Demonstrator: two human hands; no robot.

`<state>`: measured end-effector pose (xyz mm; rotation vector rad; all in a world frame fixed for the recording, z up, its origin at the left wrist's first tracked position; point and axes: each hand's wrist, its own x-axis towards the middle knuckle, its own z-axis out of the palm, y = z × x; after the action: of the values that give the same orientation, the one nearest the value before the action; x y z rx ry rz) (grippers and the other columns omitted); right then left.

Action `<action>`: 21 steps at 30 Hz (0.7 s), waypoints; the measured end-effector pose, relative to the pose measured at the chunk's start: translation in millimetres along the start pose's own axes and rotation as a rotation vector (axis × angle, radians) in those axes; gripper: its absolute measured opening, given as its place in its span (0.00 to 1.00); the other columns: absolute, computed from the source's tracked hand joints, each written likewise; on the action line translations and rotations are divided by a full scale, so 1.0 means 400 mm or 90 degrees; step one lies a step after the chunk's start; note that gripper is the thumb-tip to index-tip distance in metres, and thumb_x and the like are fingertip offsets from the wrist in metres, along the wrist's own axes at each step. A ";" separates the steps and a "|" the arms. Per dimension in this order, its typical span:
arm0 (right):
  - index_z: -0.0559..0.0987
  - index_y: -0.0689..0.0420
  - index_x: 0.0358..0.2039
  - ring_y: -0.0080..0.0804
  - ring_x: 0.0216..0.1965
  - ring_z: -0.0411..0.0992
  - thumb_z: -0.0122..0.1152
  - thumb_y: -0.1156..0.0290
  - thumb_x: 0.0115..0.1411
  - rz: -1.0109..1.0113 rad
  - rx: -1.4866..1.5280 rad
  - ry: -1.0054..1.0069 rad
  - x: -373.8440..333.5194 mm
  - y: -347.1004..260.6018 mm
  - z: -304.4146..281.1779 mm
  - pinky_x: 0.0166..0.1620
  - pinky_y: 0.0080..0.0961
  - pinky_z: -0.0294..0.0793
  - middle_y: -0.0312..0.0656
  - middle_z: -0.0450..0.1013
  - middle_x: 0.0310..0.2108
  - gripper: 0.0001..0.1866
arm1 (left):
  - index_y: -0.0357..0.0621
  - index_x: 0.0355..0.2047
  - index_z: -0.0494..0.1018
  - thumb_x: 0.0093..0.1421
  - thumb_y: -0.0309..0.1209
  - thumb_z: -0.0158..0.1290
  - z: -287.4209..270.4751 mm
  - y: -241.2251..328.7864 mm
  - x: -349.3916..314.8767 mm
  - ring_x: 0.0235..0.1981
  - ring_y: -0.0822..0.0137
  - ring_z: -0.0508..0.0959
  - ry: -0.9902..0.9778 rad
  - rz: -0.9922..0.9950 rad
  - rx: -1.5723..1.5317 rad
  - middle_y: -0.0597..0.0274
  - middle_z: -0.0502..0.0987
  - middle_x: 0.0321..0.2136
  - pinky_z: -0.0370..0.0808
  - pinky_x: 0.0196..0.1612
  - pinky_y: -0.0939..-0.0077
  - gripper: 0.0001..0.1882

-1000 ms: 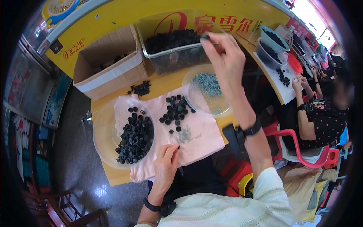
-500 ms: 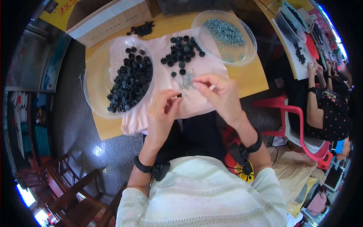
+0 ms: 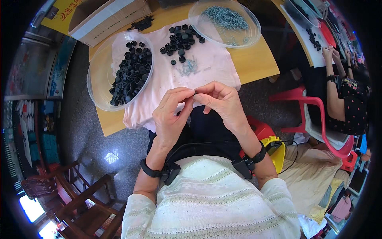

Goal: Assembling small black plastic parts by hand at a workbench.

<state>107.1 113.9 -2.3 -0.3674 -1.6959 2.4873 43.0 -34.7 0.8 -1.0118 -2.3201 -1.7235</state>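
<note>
Left tub [image 3: 100,81]: black caps [image 3: 133,71]. Right tub [image 3: 211,36]: slender grey pieces [image 3: 226,18]. Their left hand [image 3: 172,113] and right hand [image 3: 227,105]: both pinched upon one tiny black part [image 3: 195,92].

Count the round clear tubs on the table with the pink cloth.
2: a left tub holding black parts; a right tub holding bluish-grey pieces. Any beyond the picture's upper edge would be hidden.

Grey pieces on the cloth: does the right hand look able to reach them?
Probably yes: the right hand has only pink cloth between itself and the grey pieces, but seemingly pinches a black part.
</note>
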 end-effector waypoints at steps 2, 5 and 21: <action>0.78 0.62 0.38 0.17 0.32 0.73 0.63 0.71 0.58 0.014 0.021 0.003 -0.003 -0.003 -0.014 0.30 0.13 0.73 0.38 0.77 0.33 0.10 | 0.39 0.37 0.76 0.49 0.15 0.59 0.006 0.009 0.008 0.33 0.65 0.80 -0.008 0.002 -0.006 0.56 0.78 0.36 0.76 0.36 0.78 0.13; 0.78 0.62 0.38 0.18 0.32 0.74 0.63 0.71 0.58 0.035 0.065 0.022 -0.009 -0.011 -0.035 0.30 0.13 0.74 0.38 0.77 0.33 0.10 | 0.39 0.37 0.76 0.49 0.14 0.58 0.022 0.019 0.024 0.33 0.66 0.80 -0.035 0.025 -0.014 0.57 0.78 0.36 0.76 0.36 0.78 0.14; 0.74 0.64 0.45 0.23 0.36 0.76 0.57 0.75 0.60 -0.001 0.274 0.077 -0.002 -0.031 -0.134 0.34 0.16 0.80 0.45 0.76 0.38 0.13 | 0.40 0.30 0.76 0.51 0.24 0.56 0.141 -0.044 0.163 0.36 0.60 0.72 -0.122 0.121 0.314 0.62 0.73 0.31 0.71 0.38 0.69 0.05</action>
<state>121.0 166.8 -9.2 -0.4552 -1.0742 2.6712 0.1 41.8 -5.9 -1.2763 -2.4741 -0.9491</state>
